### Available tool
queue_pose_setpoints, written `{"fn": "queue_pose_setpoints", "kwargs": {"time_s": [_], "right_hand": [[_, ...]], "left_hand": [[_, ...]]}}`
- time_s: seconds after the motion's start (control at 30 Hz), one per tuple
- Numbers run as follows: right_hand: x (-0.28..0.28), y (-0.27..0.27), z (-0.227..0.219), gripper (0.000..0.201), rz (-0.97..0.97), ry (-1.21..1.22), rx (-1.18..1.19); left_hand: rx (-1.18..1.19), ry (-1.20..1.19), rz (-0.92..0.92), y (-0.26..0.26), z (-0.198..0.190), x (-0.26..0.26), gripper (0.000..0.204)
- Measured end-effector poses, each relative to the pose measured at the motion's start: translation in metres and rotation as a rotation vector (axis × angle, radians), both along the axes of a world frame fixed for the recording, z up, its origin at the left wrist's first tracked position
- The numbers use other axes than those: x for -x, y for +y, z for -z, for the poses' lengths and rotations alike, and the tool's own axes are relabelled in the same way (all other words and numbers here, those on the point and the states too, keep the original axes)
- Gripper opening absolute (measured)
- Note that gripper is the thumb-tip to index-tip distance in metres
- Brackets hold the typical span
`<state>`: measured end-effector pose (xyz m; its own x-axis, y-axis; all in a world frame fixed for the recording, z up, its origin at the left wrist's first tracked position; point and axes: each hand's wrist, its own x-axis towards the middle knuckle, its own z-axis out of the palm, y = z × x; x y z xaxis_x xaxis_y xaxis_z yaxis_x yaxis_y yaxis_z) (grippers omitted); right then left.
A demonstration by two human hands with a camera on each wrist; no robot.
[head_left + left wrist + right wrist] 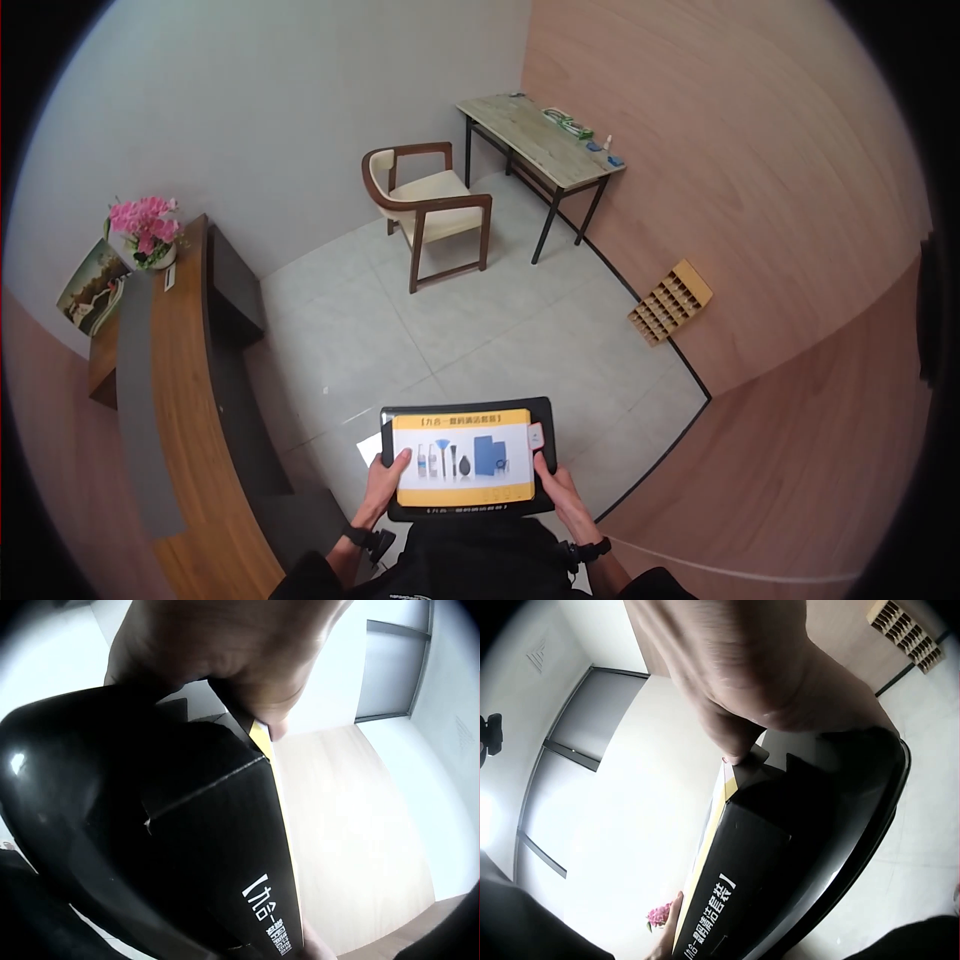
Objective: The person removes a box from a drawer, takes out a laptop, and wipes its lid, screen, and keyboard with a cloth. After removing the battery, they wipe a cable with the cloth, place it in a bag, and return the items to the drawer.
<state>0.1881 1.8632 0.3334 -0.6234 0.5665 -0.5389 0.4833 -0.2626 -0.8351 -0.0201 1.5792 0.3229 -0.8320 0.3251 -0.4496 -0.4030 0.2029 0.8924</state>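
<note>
In the head view, a black tray (468, 407) is carried in front of the body with both hands. A flat cleaning-kit box (462, 486) lies in it, its yellow-and-white top printed with bottles, brushes and blue cloths. My left hand (381, 485) grips the tray's left side, thumb over the box's edge. At the opposite side my right hand (563, 493) holds on the same way, thumb near a small white-and-red tag (536, 436). The box's black side (225, 847) with white lettering shows in the left wrist view. Most fingers are hidden beneath the tray.
A wooden counter (190, 400) with pink flowers (146, 222) runs along the left. Ahead stand a chair (440, 210) and a narrow table (530, 135) bearing small items. A wooden compartment rack (670, 303) sits by the right wall. White paper (370, 449) shows behind the tray.
</note>
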Motion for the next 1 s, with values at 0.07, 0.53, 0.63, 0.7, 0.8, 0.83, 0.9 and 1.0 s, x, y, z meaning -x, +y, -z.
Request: {"fn": "queue_pose_setpoints", "kwargs": {"time_s": [0.07, 0.53, 0.63, 0.7, 0.8, 0.83, 0.9, 1.0], "right_hand": [[0.029, 0.054, -0.004, 0.068, 0.02, 0.048, 0.045], [0.373, 0.445, -0.028, 0.068, -0.02, 0.117, 0.102], [0.419, 0.521, -0.032, 0.069, -0.039, 0.075, 0.125], [0.464, 0.578, -0.032, 0.073, -0.03, 0.032, 0.038], [0.508, 0.633, -0.045, 0.074, 0.04, 0.1, 0.044], [0.522, 0.657, -0.041, 0.074, 0.063, 0.134, 0.055], [0.553, 0.705, -0.025, 0.074, 0.131, 0.111, 0.067], [0.592, 0.759, -0.002, 0.075, 0.262, 0.076, 0.013]], "left_hand": [[0.011, 0.029, 0.038, 0.058, -0.017, 0.037, 0.064], [0.007, 0.056, -0.016, 0.436, -0.023, 0.369, 0.074], [0.01, 0.017, -0.024, 0.515, -0.05, 0.419, 0.075], [-0.022, 0.006, 0.009, 0.57, -0.059, 0.463, 0.074], [-0.011, 0.063, 0.075, 0.641, -0.061, 0.523, 0.072], [-0.026, 0.062, 0.108, 0.672, -0.057, 0.543, 0.071], [-0.062, 0.067, 0.184, 0.736, -0.05, 0.591, 0.069], [-0.045, 0.075, 0.294, 0.823, -0.02, 0.658, 0.067]]}}
